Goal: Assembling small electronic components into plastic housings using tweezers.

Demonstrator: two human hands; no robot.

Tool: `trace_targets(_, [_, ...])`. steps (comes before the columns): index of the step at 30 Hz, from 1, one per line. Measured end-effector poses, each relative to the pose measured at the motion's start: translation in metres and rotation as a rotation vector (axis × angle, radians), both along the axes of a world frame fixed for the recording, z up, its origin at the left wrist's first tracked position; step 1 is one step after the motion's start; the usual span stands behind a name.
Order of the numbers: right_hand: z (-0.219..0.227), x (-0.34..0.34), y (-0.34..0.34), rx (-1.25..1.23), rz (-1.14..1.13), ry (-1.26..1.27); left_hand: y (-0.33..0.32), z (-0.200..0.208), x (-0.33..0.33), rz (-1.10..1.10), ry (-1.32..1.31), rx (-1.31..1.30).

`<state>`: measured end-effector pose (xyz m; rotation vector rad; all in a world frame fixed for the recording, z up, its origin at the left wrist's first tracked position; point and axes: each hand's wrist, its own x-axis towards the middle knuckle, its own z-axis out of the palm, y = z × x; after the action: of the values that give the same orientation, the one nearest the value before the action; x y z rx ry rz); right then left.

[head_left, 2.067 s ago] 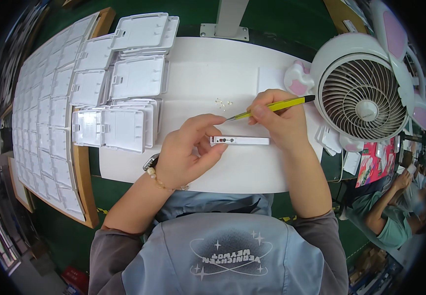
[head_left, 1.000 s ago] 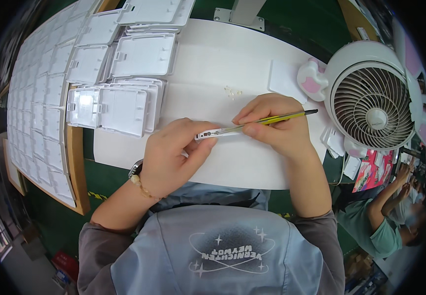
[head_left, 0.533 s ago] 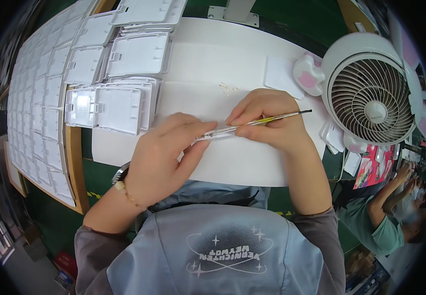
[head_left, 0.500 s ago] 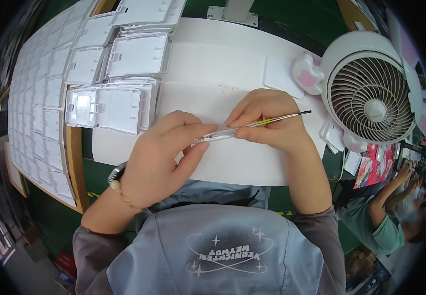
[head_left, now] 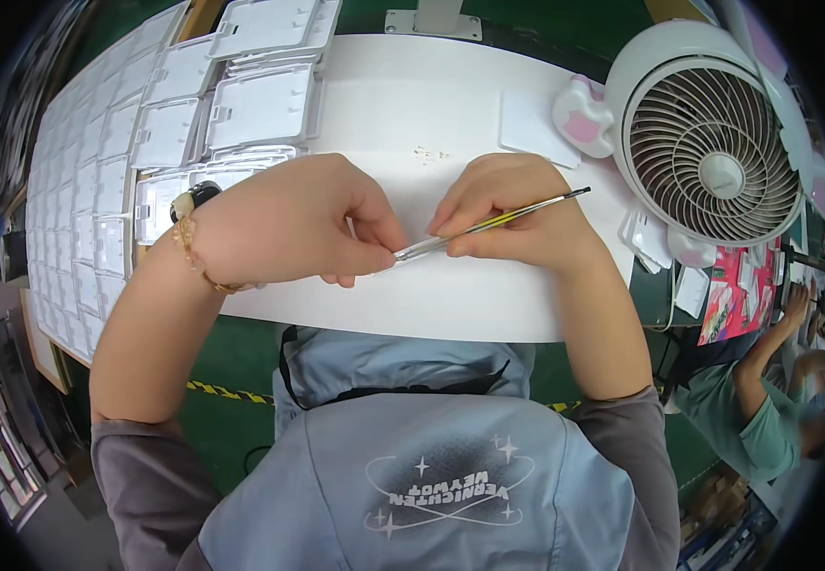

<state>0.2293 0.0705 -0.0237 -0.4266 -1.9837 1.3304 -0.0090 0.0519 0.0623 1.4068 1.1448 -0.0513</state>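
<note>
My left hand (head_left: 288, 224) is closed over a small white strip-shaped part (head_left: 388, 266), almost wholly hidden under its fingers; only the part's right end shows at the thumb. My right hand (head_left: 517, 214) pinches a thin yellow-green tool with a metal tip (head_left: 488, 226), like tweezers or a fine brush. The tip touches the part at my left thumb. Both hands hover just above the white table (head_left: 431, 105), close to my chest. A beaded bracelet and a watch are on my left wrist.
Stacks and rows of white plastic trays (head_left: 260, 100) fill the table's left side and a board further left. A white desk fan (head_left: 712, 157) stands at the right, with a pink-and-white object (head_left: 584, 114) beside it. Tiny parts (head_left: 429, 152) lie mid-table. Another person (head_left: 774, 381) sits lower right.
My hands have drawn together and nearer my body. The white part, seen lying flat under my fingers earlier, is now covered by my left hand, with the tool's tip against it.
</note>
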Motion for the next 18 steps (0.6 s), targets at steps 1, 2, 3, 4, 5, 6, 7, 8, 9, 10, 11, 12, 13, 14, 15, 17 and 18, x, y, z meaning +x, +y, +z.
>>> trace_targets(1, [-0.0002,0.0,0.0004,0.009,0.0,0.005,0.0014,-0.0007,-0.0006,-0.003,-0.017,-0.017])
trace_targets(2, [-0.0002,0.0001,0.0004,0.018,0.001,0.011,0.0021,-0.0019,-0.0011,-0.005,-0.019,-0.019])
trace_targets(3, [-0.0002,0.0003,0.0004,0.016,-0.001,0.009,0.0029,-0.0039,-0.0015,0.013,-0.024,-0.057])
trace_targets(4, [0.0,0.0005,0.0005,0.013,0.005,0.002,0.0036,-0.0059,-0.0015,0.032,-0.03,-0.096])
trace_targets(5, [0.0,0.0009,0.0006,0.011,0.011,-0.005,0.0043,-0.0077,-0.0011,0.031,-0.032,-0.097])
trace_targets(6, [-0.0004,0.0005,0.001,0.011,0.012,-0.002,0.0047,-0.0085,-0.0018,0.032,-0.043,-0.105])
trace_targets(7, [-0.0009,0.0008,0.0012,0.007,0.014,0.001,0.0049,-0.009,-0.0026,0.032,-0.054,-0.112])
trace_targets(8, [-0.001,0.0007,0.0015,0.004,0.016,0.004,0.0048,-0.0091,-0.0032,0.034,-0.051,-0.111])
trace_targets(9, [-0.0012,0.0009,0.0017,0.003,0.016,0.005,0.0045,-0.0099,-0.0032,0.036,-0.062,-0.122])
trace_targets(10, [-0.0009,0.0008,0.002,0.01,0.02,0.001,0.0043,-0.0101,-0.0032,0.039,-0.072,-0.133])
trace_targets(11, [-0.0005,0.0004,0.0022,0.018,0.024,-0.004,0.0042,-0.0095,-0.003,0.039,-0.071,-0.133])
trace_targets(12, [0.0001,0.0004,0.002,0.018,0.024,-0.004,0.0041,-0.0084,-0.002,0.032,-0.054,-0.133])
trace_targets(13, [0.0009,0.0,0.0016,0.026,0.026,-0.004,0.0038,-0.0077,-0.0016,0.026,-0.037,-0.134])
trace_targets(14, [0.0014,-0.0005,0.0014,0.035,0.028,-0.005,0.0034,-0.0075,-0.0021,0.026,-0.038,-0.133])
trace_targets(15, [0.0005,0.0003,0.0016,0.032,0.024,-0.004,0.004,-0.0081,-0.0013,0.022,-0.042,-0.131])
trace_targets(17, [-0.0018,0.0019,0.0028,0.038,0.028,0.016,0.0054,-0.0098,0.0,0.015,-0.045,-0.131])
trace_targets(18, [-0.0018,0.0016,0.0027,0.038,0.028,0.016,0.0052,-0.0103,-0.0008,0.015,-0.054,-0.131])
